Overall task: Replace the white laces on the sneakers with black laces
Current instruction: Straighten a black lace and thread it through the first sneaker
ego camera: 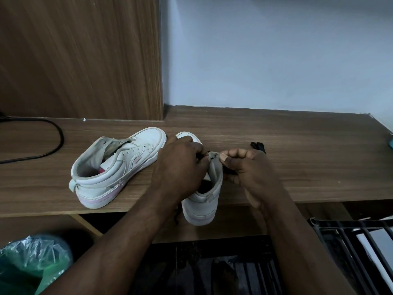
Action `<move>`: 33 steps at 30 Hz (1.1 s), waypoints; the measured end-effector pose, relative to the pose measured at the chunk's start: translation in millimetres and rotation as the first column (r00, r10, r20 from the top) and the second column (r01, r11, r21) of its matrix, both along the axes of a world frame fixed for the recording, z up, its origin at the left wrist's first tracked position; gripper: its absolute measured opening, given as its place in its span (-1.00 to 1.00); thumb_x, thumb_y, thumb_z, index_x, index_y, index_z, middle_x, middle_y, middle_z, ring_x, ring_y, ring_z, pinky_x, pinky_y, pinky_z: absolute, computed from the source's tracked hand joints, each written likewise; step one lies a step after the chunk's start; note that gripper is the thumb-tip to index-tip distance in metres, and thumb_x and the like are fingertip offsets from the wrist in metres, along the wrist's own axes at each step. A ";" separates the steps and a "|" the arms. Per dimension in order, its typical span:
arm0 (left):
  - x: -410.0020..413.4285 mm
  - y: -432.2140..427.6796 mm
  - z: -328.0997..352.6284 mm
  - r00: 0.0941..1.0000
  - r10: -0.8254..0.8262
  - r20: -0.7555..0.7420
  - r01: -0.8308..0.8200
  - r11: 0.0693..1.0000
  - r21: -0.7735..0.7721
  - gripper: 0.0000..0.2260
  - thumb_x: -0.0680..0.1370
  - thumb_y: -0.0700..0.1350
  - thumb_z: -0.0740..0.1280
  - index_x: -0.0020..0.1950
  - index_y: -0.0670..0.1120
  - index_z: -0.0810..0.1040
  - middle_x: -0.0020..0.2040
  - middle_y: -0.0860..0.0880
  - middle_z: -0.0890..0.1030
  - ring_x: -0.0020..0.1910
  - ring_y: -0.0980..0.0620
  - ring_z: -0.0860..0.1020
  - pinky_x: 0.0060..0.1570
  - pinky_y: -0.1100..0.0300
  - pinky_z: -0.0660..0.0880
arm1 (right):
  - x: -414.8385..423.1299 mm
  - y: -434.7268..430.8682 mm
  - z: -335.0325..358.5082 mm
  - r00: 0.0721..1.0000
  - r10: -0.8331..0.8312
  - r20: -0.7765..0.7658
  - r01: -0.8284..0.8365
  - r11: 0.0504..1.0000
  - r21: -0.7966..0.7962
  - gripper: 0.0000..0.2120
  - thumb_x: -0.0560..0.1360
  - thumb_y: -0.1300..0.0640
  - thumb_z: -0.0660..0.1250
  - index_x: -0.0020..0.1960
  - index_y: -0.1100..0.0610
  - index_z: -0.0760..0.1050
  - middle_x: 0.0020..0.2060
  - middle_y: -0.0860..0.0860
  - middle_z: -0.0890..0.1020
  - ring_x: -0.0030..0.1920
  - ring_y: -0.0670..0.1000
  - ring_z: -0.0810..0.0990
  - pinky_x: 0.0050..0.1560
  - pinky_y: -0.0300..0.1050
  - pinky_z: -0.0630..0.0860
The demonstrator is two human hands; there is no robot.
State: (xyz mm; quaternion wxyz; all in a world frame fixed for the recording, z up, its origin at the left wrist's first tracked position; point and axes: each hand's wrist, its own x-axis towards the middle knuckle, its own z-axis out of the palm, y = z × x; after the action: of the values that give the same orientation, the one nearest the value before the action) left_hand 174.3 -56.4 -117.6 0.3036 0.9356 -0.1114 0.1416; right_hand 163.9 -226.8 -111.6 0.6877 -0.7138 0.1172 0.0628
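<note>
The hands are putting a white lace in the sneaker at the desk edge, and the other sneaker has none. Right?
Not quite: the head view shows a black lace, not white. The left hand and right hand put it in the sneaker at the desk edge; the other sneaker has none.

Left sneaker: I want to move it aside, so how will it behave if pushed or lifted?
The left sneaker stands on its flat sole on the desk, so it would probably slide, not roll or tip. With its eyelets empty, the upper would likely flop open when lifted. Its soft, creased look suggests it is light.
</note>
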 end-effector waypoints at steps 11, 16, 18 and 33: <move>-3.1 -5.9 0.0 0.997 0.038 0.070 -0.040 0.999 0.035 -0.84 0.58 0.08 0.38 -0.07 0.05 0.71 -0.20 0.13 0.45 0.02 -0.05 0.43 -0.04 0.02 0.41 | -1.6 3.0 0.7 1.000 0.004 0.026 -0.005 1.000 0.017 -0.88 0.59 0.32 0.36 0.09 0.27 0.64 -0.06 0.14 0.75 -0.03 0.08 0.73 0.08 0.04 0.68; -7.0 -13.1 2.5 0.984 0.048 0.169 -0.067 0.992 0.108 -0.82 0.57 0.09 0.37 -0.06 0.02 0.68 -0.14 0.08 0.53 0.03 -0.08 0.46 -0.08 0.05 0.30 | -1.7 2.0 0.6 1.000 -0.010 0.019 0.009 1.000 0.021 -0.83 0.60 0.32 0.34 0.15 0.34 0.62 -0.01 0.18 0.74 -0.02 0.07 0.72 0.11 0.01 0.66; -8.9 -15.8 3.0 0.981 0.062 0.186 -0.088 0.986 0.139 -0.82 0.57 0.10 0.37 -0.08 0.02 0.67 -0.12 0.06 0.56 0.06 -0.09 0.48 -0.04 0.00 0.35 | -1.3 1.9 0.0 1.000 -0.004 0.021 0.004 1.000 -0.001 -0.84 0.61 0.31 0.33 0.14 0.33 0.62 0.00 0.20 0.73 -0.01 0.09 0.72 0.11 0.02 0.66; -10.8 -14.5 5.4 0.986 0.085 0.143 -0.107 0.982 0.154 -0.91 0.52 0.03 0.42 -0.09 0.04 0.64 -0.09 0.09 0.58 0.08 -0.09 0.47 0.00 -0.03 0.36 | -4.3 5.3 -2.2 0.999 -0.001 -0.033 0.002 0.999 0.033 -0.91 0.59 0.22 0.38 0.05 0.16 0.66 -0.09 0.04 0.77 -0.07 -0.02 0.73 0.03 -0.04 0.66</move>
State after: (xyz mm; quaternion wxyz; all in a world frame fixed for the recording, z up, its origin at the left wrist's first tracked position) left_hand 163.4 -70.9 -112.2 0.2115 0.9496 -0.0976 0.2098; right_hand 159.6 -221.5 -113.8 0.6975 -0.7010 0.1278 0.0759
